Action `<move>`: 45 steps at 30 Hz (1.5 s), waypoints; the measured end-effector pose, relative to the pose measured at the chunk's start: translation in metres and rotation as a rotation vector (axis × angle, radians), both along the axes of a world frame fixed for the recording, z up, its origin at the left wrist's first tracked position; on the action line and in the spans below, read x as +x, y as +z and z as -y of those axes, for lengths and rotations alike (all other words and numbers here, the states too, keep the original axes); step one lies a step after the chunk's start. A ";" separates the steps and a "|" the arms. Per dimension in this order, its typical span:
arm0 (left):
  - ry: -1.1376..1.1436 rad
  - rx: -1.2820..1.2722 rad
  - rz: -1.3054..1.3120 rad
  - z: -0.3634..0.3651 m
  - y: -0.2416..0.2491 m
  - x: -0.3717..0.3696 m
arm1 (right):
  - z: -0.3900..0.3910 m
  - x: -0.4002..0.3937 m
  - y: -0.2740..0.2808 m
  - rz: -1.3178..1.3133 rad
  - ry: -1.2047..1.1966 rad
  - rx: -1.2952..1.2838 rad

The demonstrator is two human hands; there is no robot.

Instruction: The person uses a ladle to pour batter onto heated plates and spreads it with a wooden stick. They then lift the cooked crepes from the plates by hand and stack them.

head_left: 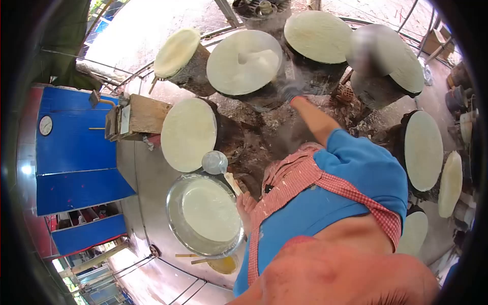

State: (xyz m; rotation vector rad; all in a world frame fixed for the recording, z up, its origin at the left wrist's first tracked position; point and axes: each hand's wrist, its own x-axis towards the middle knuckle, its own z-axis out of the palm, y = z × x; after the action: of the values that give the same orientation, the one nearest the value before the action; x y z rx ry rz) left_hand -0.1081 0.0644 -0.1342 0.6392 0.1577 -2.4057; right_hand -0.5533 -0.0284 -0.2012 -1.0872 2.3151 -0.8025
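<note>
My left hand [246, 202] is closed around the pale handle of a round-bowled ladle [215, 162]. The ladle's bowl is just above the rim of a metal basin [175, 231] with pale batter [211, 209] inside. My right hand [291, 93], in a dark glove, is stretched out beside the edge of a round griddle; blur and haze hide its fingers and anything in them. That griddle's top [244, 62] is pale, with an uneven patch near its middle. Another pale round top [189, 134] stands beyond the ladle.
Several more drum-like stoves with pale round tops [317, 36] stand around me. At the left are a wooden box [147, 114] and blue panels [76, 142] with a round dial. A yellowish container [223, 264] stands beside the basin. Pots line the right edge.
</note>
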 end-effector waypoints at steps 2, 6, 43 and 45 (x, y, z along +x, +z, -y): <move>-0.051 0.066 -0.070 0.010 0.016 -0.022 | 0.027 0.019 -0.043 -0.077 0.186 0.034; -0.176 -0.098 0.287 0.027 0.001 -0.026 | 0.019 -0.040 -0.065 -0.429 0.078 -0.208; -0.155 0.329 0.403 0.068 0.032 -0.123 | 0.076 -0.087 0.035 0.318 0.023 -0.231; -0.141 0.227 0.375 0.068 -0.015 -0.069 | 0.091 -0.122 -0.043 0.505 -0.300 -0.222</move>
State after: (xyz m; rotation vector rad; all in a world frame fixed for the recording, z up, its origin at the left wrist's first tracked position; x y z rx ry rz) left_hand -0.1768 -0.0035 -0.1490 1.2285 0.2338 -2.3685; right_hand -0.6753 -0.1198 -0.2437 -0.5311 2.0030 -1.3036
